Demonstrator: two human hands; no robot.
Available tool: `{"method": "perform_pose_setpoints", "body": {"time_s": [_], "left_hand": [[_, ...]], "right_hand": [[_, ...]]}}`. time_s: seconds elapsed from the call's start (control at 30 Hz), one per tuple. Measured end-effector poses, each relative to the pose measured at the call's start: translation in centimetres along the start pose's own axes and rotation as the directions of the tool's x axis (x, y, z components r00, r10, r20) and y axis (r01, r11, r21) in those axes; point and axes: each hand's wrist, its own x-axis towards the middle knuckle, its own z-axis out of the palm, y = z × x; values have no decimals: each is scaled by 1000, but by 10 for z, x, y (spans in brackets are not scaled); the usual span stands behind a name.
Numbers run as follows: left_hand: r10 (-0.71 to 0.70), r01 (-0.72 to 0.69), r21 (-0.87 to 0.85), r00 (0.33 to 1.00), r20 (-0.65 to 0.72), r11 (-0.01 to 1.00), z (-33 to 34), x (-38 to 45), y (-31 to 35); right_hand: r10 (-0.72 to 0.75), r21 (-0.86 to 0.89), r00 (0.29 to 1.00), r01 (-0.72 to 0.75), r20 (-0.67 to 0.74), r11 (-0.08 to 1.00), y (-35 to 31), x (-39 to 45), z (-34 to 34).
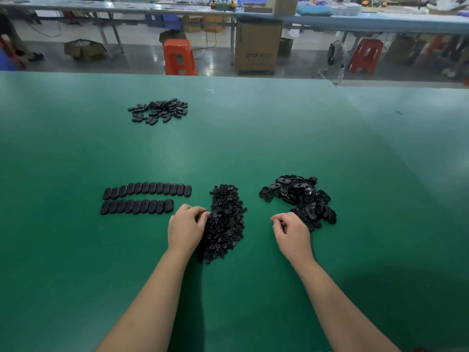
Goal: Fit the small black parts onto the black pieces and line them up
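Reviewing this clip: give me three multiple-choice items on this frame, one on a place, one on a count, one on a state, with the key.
1. Where is the pile of small black parts?
A. Between the two hands
B. At the far table edge
C. On the orange stool

2. How many lined-up rows of black pieces lie on the green table?
A. One
B. Two
C. Four

3. What is the left hand doing?
A. Lying flat, away from everything
B. Raised off the table
C. Fingers curled at the pile's edge

Key: 1 A, the pile lies between the left hand and the right hand; 2 B, two rows, one behind the other; 3 C, fingertips meet the small parts.
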Motion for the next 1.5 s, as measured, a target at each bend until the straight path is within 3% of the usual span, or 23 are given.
{"method": "perform_pose_setpoints", "body": {"time_s": [0.37, 0.53, 0.77, 1.03, 1.3, 1.5], "left_hand": [[39, -41, -46, 998, -49, 998, 8, -3, -10], [56, -59, -41, 996, -71, 997, 8, -1, -10], [52, -54, -57, 998, -36, 997, 7, -1, -11], [63, -64, -30, 997, -53, 997, 9, -1, -11], [85, -86, -6, 995, -44, 996, 9, -1, -12], [66, -66, 3, 997, -49, 998, 9, -1, -8]], "right_hand": [[-5, -52, 999, 7, 38, 999, -3, -2, 0], [-49, -258, 972, 110, 232, 960, -16, 18, -5], [43, -462, 906, 174, 420, 870, -34, 54, -9], [-49, -443, 954, 182, 295, 878, -40, 43, -8], [137, -482, 950, 15, 279, 876, -36, 40, -6], [220, -331, 929, -116, 297, 936, -39, 41, -10]]}}
